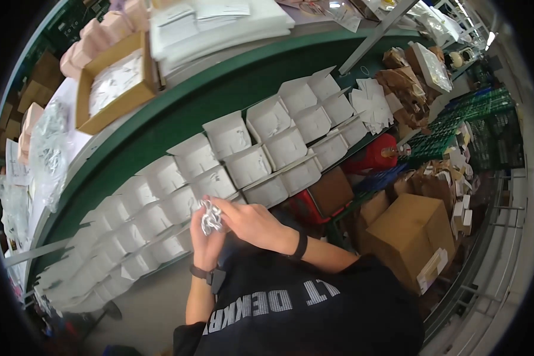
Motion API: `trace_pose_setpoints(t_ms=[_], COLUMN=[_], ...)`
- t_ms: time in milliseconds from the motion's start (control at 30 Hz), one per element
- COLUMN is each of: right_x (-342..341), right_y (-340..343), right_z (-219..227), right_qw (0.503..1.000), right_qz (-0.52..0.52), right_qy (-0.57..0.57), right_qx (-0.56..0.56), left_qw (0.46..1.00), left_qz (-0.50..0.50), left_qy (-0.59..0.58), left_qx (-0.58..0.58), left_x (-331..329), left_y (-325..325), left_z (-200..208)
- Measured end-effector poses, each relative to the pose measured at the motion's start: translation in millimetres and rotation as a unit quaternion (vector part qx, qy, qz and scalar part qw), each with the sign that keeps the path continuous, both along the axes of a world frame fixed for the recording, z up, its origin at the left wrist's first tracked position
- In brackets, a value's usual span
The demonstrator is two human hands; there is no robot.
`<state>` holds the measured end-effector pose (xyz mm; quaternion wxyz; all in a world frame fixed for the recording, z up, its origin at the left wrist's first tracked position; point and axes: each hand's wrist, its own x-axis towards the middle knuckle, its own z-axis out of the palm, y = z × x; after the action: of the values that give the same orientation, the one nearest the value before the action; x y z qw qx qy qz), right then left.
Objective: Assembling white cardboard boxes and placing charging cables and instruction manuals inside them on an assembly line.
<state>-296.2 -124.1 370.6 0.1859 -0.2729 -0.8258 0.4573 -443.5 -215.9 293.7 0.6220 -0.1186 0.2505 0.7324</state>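
My left hand, with a dark watch on its wrist, is cupped around a cluster of small shiny silvery pieces; their exact kind is too small to tell. From the right, my right hand, wearing a dark wristband, reaches over and its closed fingers touch the top of that cluster. Both hands are over the near side of several rows of open white boxes. Small pieces lie on the bottoms of many boxes, and the boxes' lids stand up at the back.
The boxes stand on a green conveyor belt. Beyond it are a cardboard tray of white slips and white foam sheets. White card pieces lie at the right end. A red bin and a large cardboard box stand right.
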Motion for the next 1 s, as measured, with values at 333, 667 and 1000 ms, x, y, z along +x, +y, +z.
trace_pose_setpoints(t_ms=[333,667,1000], right_x=[158.1,177.5,172.0], right_y=[76.7,125.2,126.4], right_z=[-57.7,-61.3,-53.7], right_qw=[0.997,0.999,0.992], right_qz=[-0.015,-0.001,-0.079], right_qy=[-0.060,0.036,0.048], right_qx=[0.044,0.040,-0.085], left_qw=[0.969,0.980,0.981], left_qz=[-0.128,-0.113,-0.158], left_qy=[-0.117,-0.143,-0.070], left_qx=[-0.177,-0.075,-0.092], left_x=[144.3,152.3,150.2], left_y=[61.9,102.0,116.5], left_z=[-25.6,-36.6,-22.8])
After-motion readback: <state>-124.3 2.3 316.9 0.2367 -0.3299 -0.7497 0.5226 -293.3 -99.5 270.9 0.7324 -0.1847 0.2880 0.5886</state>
